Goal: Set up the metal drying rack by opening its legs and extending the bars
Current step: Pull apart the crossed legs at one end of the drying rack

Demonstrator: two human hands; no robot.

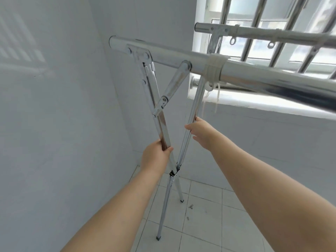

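The metal drying rack [181,57] stands in front of me, its two chrome legs crossed in an X at a pivot [173,172] above the floor. A thick top bar runs from the upper left to the right edge, and a second bar [254,33] lies behind it near the window. My left hand [156,157] grips the left leg just above the pivot. My right hand [201,132] holds the right leg higher up, fingers around the tube. A folding brace [172,88] links the top bar to the left leg. White cord [214,68] is wrapped round the top bar.
White walls close in at the left and behind the rack, forming a corner. A barred window [272,19] with a sill sits at the upper right. The floor is white tile [203,215] with small bits of debris near the rack's feet.
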